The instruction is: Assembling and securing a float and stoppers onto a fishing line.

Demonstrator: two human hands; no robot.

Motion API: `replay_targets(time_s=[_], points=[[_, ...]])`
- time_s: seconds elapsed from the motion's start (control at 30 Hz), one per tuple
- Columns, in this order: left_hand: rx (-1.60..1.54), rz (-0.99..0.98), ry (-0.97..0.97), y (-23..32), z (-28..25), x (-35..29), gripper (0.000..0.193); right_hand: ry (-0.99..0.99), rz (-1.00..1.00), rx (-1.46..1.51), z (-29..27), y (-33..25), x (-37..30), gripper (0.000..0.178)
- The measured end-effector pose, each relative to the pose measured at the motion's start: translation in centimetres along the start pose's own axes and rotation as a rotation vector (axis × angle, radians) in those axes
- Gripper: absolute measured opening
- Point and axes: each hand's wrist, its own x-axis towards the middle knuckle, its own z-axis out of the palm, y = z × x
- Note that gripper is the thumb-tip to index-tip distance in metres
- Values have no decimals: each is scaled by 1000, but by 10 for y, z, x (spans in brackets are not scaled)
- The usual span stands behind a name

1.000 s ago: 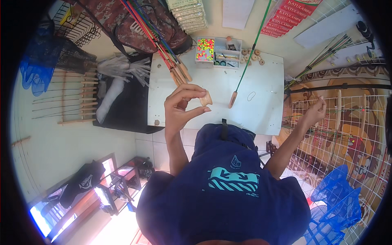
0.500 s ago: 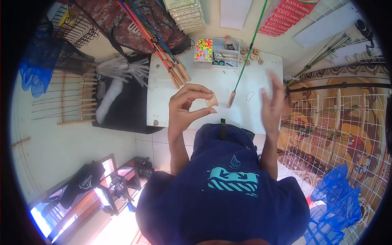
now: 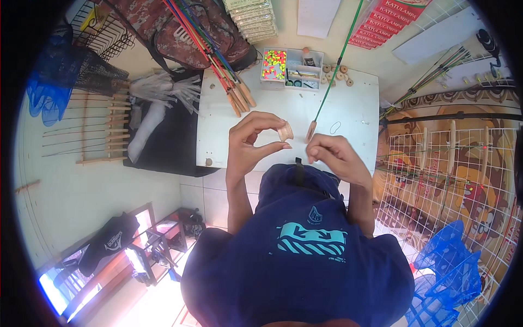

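My left hand (image 3: 244, 143) grips a small pale wooden spool (image 3: 285, 132) between thumb and fingers, above the front part of the white table (image 3: 261, 102). To its right, my right hand (image 3: 342, 159) is closed, with thumb and fingers drawn together. Whatever may be pinched there is too small or hidden to make out. Just beyond those fingers is the wooden handle (image 3: 311, 132) of a thin green fishing rod (image 3: 330, 89), which slants away up the table. A dark thin loop (image 3: 335, 127) lies on the tabletop right of the handle.
A white compartment tray (image 3: 322, 64) with bright beads and small bottles stands at the back, with several wooden spools (image 3: 341, 76) beside it. Red and blue rods with wooden handles (image 3: 238, 100) lean at the left. A white wire grid (image 3: 444, 163) and blue nets (image 3: 444, 261) are at the right.
My right hand has come in leftward from the table's right side, its raised fingers now curled closed near the rod handle. My left hand still holds the spool, which has turned slightly.
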Motion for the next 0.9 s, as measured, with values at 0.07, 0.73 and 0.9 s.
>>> replay_targets(time_s=[0.07,0.73,0.9], points=[[-33,-52,23,1,3,0,44,66,-11,155,-5,-3,-6,24],[-94,-17,0,2,2,3,44,680,-245,284,-36,23,-19,27],[-72,-16,-12,-2,2,2,45,735,-307,308,-50,29,-33,26]])
